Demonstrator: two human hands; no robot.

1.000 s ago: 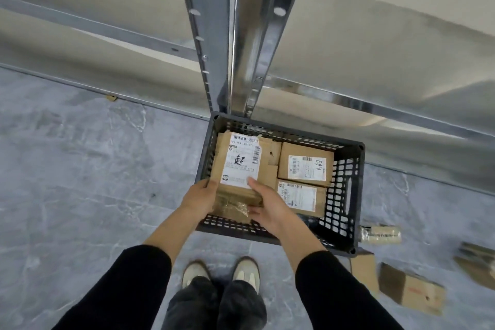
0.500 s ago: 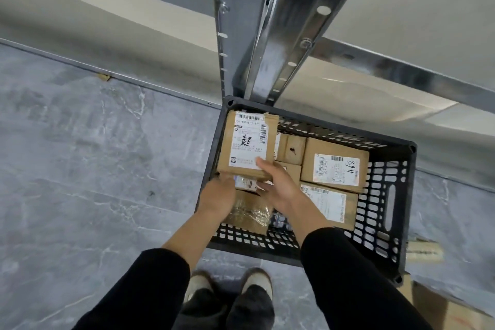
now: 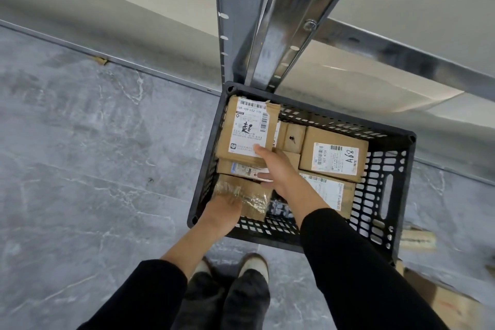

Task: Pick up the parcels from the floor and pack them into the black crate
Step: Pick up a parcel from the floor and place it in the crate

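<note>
Packing is looking well advanced: several parcels [image 3: 333, 154] are lying in the black crate [image 3: 385, 195]. The right hand [image 3: 278, 169] is pressing straight fingers on the labelled parcel [image 3: 247, 128], and the left hand [image 3: 225, 209] is resting open on the taped parcel [image 3: 251, 194]. Blurred boxes [image 3: 417, 240] are waiting on the floor [image 3: 93, 169] beside it.

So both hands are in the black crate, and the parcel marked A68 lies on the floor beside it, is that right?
No: the head view shows the parcel marked A68 inside the black crate, not on the floor. The left hand and right hand are in the crate.
</note>
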